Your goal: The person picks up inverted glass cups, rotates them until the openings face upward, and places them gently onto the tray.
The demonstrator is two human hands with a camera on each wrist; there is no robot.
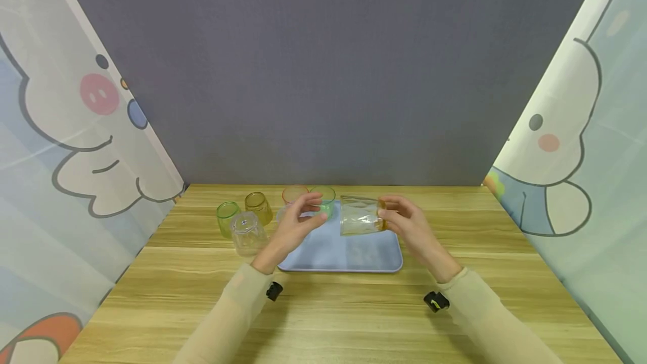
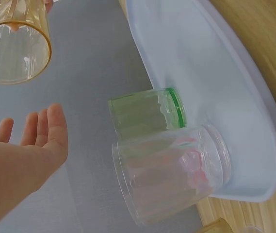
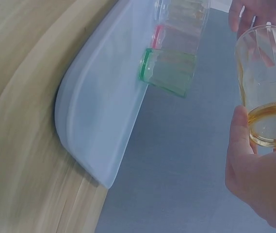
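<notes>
With your right hand (image 1: 410, 229) pinching the amber glass (image 1: 360, 215) only near its base, tipped sideways above the tray (image 1: 338, 260), slippage looks likely if your fingers loosen, while your left hand (image 1: 297, 228), fingers loosely parted and holding nothing, could knock the green glass (image 1: 329, 208) by drifting.

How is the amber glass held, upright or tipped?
Tipped onto its side: the amber glass has its base in the right hand and its open mouth toward the left hand.
</notes>
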